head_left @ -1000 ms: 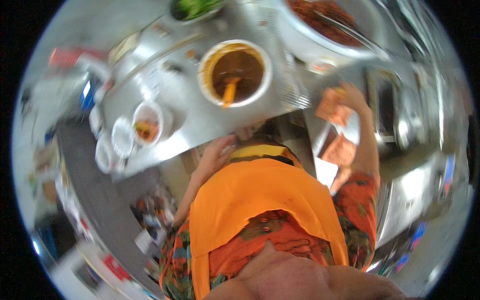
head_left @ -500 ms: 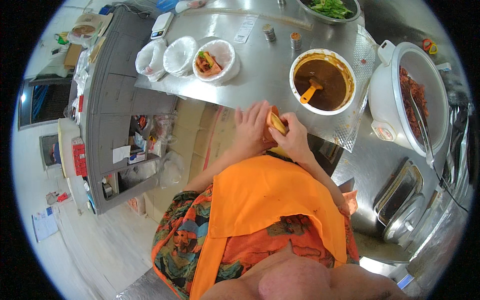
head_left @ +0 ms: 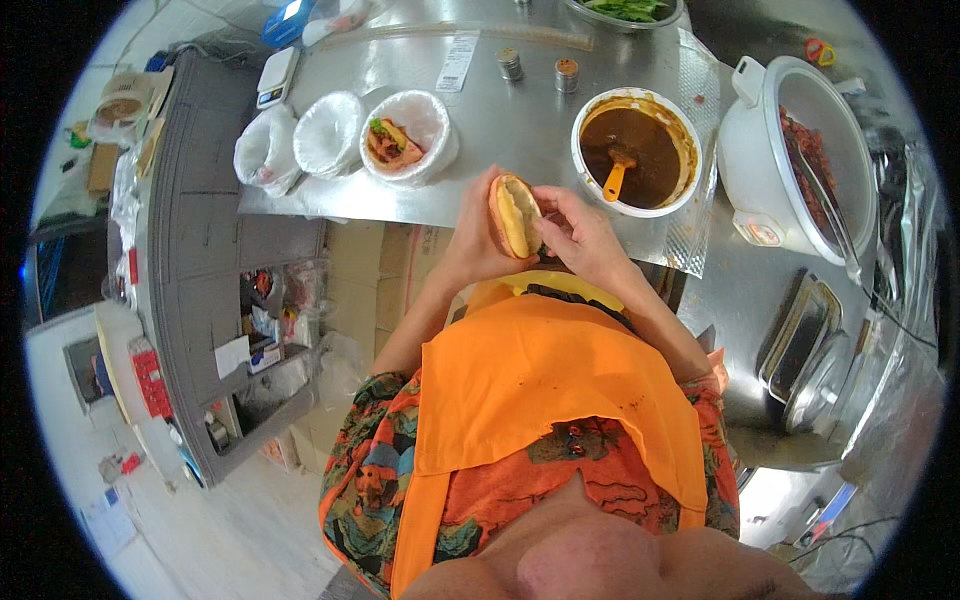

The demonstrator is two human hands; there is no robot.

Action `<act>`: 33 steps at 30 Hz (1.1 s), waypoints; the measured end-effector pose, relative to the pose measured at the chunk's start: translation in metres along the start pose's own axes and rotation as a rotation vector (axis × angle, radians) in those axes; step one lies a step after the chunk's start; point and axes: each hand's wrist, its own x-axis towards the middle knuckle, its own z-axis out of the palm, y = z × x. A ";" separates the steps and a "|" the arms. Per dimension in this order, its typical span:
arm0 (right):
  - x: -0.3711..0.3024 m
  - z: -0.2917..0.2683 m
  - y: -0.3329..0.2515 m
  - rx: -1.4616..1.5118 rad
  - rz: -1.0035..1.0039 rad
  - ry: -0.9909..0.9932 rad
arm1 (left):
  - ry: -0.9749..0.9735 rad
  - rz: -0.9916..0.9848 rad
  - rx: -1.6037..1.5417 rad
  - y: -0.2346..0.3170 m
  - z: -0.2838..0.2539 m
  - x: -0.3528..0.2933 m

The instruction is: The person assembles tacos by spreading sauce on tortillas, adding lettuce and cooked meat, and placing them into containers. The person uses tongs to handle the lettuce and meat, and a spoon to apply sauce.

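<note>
A bread bun [head_left: 517, 218] with a golden-brown crust is held before my orange apron, its pale yellow cut face turned up. My left hand [head_left: 477, 238] wraps round its left side and underside. The fingers of my right hand [head_left: 582, 232] close on its right edge. Just beyond, at the counter's edge, a bowl lined with clear plastic [head_left: 437, 150] holds a filled bun [head_left: 393, 146] with meat and some green leaf. To the right is a white tub [head_left: 590, 193] of dark brown sauce, with an orange-handled brush or spatula [head_left: 615, 181] standing in it.
Two more plastic-lined bowls [head_left: 330, 135] stand left on the steel counter [head_left: 500, 125], near a small scale [head_left: 277, 77]. Two shakers [head_left: 567, 76] sit behind the sauce. A large white pot [head_left: 745, 160] at right holds reddish meat and tongs [head_left: 823, 205]. Greens fill a far bowl [head_left: 628, 24].
The bun has been tilted so its cut face now shows fully. My left hand has gone from spread over it to cupping its side. The whole view has shifted somewhat.
</note>
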 end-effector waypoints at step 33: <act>-0.025 -0.110 0.013 -0.067 0.059 0.776 | -0.210 0.104 -0.433 -0.058 0.037 0.113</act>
